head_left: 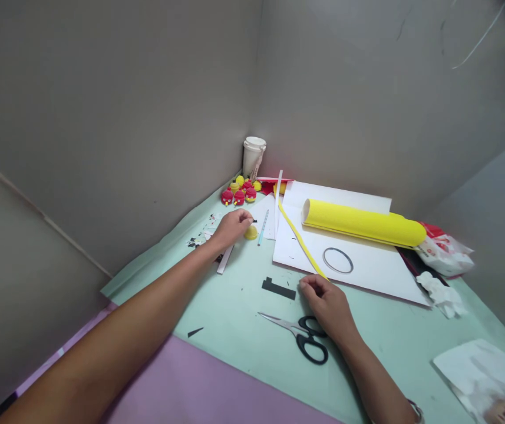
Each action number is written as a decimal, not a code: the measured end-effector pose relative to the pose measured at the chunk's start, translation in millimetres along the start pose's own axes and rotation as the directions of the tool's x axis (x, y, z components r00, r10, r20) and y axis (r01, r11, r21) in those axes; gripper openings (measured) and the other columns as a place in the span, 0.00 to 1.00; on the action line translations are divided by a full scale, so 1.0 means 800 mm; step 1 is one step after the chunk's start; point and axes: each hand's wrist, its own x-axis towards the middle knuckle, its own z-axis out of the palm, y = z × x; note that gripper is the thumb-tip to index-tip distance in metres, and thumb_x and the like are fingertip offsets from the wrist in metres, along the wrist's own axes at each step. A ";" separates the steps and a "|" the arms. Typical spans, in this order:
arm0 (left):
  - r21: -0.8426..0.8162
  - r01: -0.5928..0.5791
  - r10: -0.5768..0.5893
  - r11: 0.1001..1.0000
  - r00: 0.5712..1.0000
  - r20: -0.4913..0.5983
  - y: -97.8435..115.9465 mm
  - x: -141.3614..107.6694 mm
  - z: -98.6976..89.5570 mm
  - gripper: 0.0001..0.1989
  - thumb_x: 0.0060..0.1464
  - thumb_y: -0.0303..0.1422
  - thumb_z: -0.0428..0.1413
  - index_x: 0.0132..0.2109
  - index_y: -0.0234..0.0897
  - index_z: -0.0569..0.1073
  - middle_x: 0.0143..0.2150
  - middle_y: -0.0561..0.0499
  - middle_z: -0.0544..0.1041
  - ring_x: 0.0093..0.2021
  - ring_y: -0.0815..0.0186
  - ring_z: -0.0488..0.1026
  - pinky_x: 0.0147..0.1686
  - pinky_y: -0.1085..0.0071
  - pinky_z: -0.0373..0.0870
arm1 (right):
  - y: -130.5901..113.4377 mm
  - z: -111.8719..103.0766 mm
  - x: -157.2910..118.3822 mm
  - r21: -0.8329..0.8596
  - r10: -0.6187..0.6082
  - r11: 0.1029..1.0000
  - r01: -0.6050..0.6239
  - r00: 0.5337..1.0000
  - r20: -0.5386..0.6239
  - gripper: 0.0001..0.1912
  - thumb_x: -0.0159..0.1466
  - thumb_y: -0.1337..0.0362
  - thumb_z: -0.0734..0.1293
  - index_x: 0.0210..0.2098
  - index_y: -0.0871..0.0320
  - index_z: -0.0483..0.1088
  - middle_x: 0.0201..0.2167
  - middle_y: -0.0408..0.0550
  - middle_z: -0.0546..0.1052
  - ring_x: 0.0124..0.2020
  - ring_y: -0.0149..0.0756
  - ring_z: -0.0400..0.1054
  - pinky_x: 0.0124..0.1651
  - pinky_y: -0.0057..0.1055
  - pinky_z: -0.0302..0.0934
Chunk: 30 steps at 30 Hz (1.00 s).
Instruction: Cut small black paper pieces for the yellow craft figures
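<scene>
My left hand (234, 227) reaches out over the green mat, its fingers pinched on a tiny black piece (254, 221) just above a small yellow dome (251, 233). My right hand (326, 299) rests by the scissors, fingers curled together; what they hold, if anything, is too small to make out. Beside it lie black-handled scissors (299, 330), slightly apart at the blades, and a notched strip of black paper (279, 289). A blue-and-white pen (263, 228) is to the right of the dome.
Several red and yellow figures (238, 191) stand near a white cup (253, 156). On white board (367, 277) are a yellow roll (362, 224), a yellow strip (300, 241) and a ring (337, 260). Tissue (442, 294) and a plastic packet (446, 251) lie right; black scraps (195, 332) lie left.
</scene>
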 end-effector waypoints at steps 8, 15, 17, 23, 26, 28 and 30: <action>-0.230 0.173 -0.123 0.958 0.968 0.217 0.063 -0.053 -0.002 0.08 0.48 0.35 0.53 0.33 0.35 0.73 0.30 0.51 0.75 0.29 0.66 0.69 0.31 0.70 0.64 | -0.012 -0.002 -0.008 0.102 -0.080 0.991 0.086 0.995 -0.061 0.13 0.62 0.54 0.63 0.32 0.56 0.73 0.26 0.45 0.75 0.26 0.37 0.66 0.31 0.30 0.61; -0.272 0.302 -0.163 0.914 0.885 0.436 0.075 -0.118 0.027 0.09 0.45 0.36 0.54 0.32 0.35 0.73 0.25 0.53 0.72 0.26 0.68 0.66 0.28 0.71 0.61 | -0.033 -0.002 -0.024 0.161 -0.352 0.920 0.358 0.934 -0.066 0.10 0.65 0.59 0.62 0.33 0.56 0.72 0.27 0.45 0.72 0.26 0.34 0.62 0.30 0.29 0.58; -0.260 0.290 -0.148 0.921 0.878 0.455 0.071 -0.127 0.035 0.09 0.45 0.36 0.53 0.31 0.36 0.73 0.25 0.54 0.71 0.25 0.68 0.65 0.27 0.72 0.60 | -0.034 -0.002 -0.025 0.160 -0.379 0.911 0.379 0.925 -0.034 0.10 0.65 0.60 0.61 0.33 0.56 0.73 0.27 0.45 0.72 0.26 0.34 0.62 0.30 0.29 0.58; -0.191 0.245 -0.139 0.950 0.885 0.444 0.071 -0.136 0.045 0.09 0.46 0.37 0.53 0.30 0.36 0.73 0.23 0.55 0.69 0.24 0.68 0.63 0.25 0.72 0.58 | -0.033 -0.002 -0.025 0.171 -0.395 0.905 0.389 0.919 0.002 0.09 0.64 0.61 0.62 0.33 0.57 0.73 0.26 0.44 0.71 0.26 0.33 0.63 0.30 0.28 0.57; -0.166 0.216 -0.121 0.962 0.885 0.450 0.074 -0.137 0.046 0.08 0.46 0.36 0.53 0.30 0.37 0.73 0.23 0.56 0.67 0.25 0.68 0.62 0.26 0.72 0.57 | -0.033 -0.001 -0.024 0.183 -0.380 0.911 0.370 0.925 0.021 0.09 0.64 0.62 0.62 0.31 0.57 0.72 0.26 0.43 0.70 0.25 0.32 0.62 0.29 0.28 0.57; -0.168 0.214 -0.115 0.962 0.881 0.460 0.075 -0.137 0.047 0.08 0.46 0.36 0.54 0.30 0.36 0.73 0.23 0.56 0.67 0.25 0.68 0.61 0.26 0.72 0.56 | -0.033 0.001 -0.023 0.182 -0.371 0.915 0.360 0.928 0.029 0.08 0.63 0.63 0.62 0.30 0.56 0.71 0.25 0.43 0.70 0.25 0.32 0.62 0.29 0.27 0.56; -0.188 0.216 -0.105 0.958 0.875 0.472 0.073 -0.136 0.046 0.09 0.47 0.37 0.54 0.31 0.36 0.74 0.23 0.56 0.68 0.25 0.68 0.62 0.26 0.72 0.57 | -0.032 0.001 -0.023 0.175 -0.358 0.921 0.348 0.933 0.028 0.08 0.63 0.63 0.62 0.29 0.56 0.71 0.25 0.43 0.70 0.25 0.32 0.61 0.29 0.27 0.56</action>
